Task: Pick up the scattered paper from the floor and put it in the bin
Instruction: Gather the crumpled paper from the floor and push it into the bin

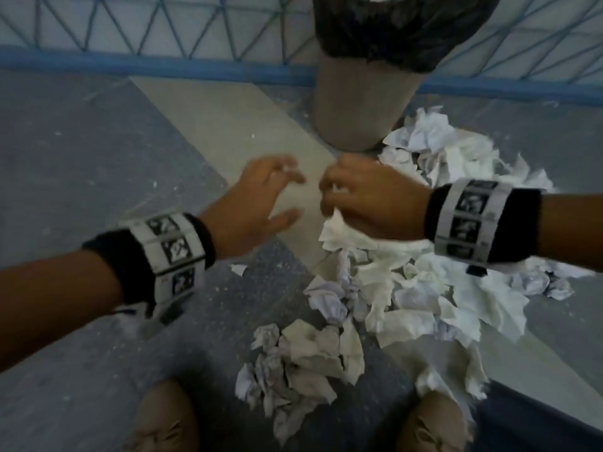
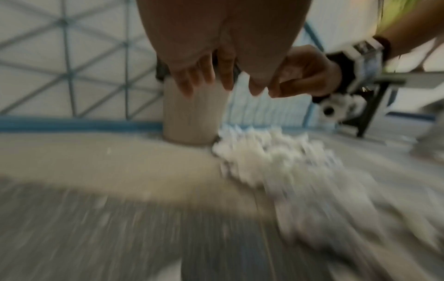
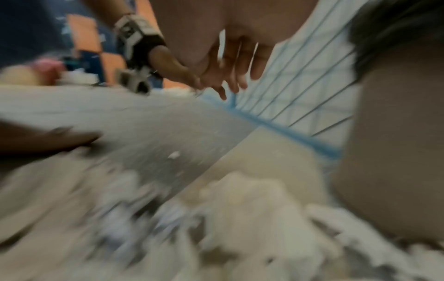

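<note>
Now the right hand [image 1: 372, 200] sits mid-frame in the head view, fingers curled round a white sheet [image 1: 339, 230] that trails down to the paper [image 1: 408, 288] heaped lower right; the left hand [image 1: 254, 200] hovers beside it, fingers spread, holding nothing I can make out. The bin [image 1: 368, 102] stands top centre, black liner folded over its rim. Risk: that sheet hangs loose, so a quick lift could tear it or let it slip, and a swinging wrist could knock the bin. Only the head view shows the pile's spread and both feet; the left wrist view, badly blurred, shows the bin's base touching the heap.
</note>
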